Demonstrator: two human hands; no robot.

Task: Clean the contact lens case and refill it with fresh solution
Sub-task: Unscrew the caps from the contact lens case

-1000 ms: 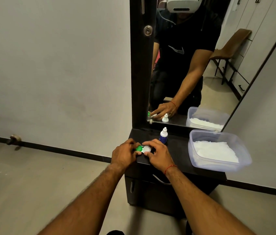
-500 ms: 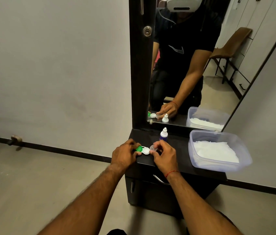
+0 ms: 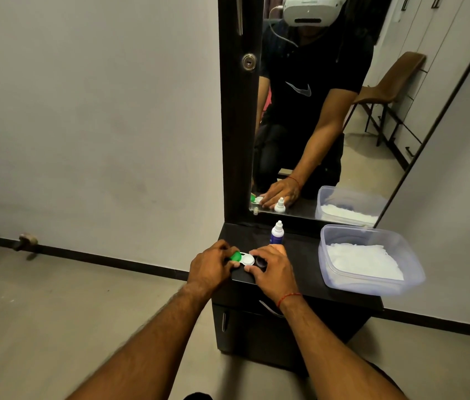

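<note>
**Hands uncapping a small white plastic contact lens case [image 3: 246,259]**

Left hand [image 3: 212,265] is gripping the case at its left end, its fingers curling round the round green screw cap [image 3: 235,256] that is covering that well. Right hand [image 3: 271,269] is lying over the right end with its fingers only loosely bent. A small dark-looking translucent cap [image 3: 261,261] is sitting between its thumb and forefinger, and I cannot tell whether it is pinching that cap or merely touching it. The right well is showing open and white. The case is resting on the black wooden counter [image 3: 306,255], close to its front edge and between the two hands.

Judging from this, the green cap is the next one due to come off, and that is where trouble is waiting. A hard twist could be dragging the case over the near edge, tipping any old solution onto the floor. The loose cap, if it is being released so near the edge, could be rolling off too. A small white-topped blue solution bottle [image 3: 277,233] is standing upright just behind the right hand, so a careless lift could be knocking it over. A clear plastic tub [image 3: 412,269] of white tissue is sitting well to the right
</note>
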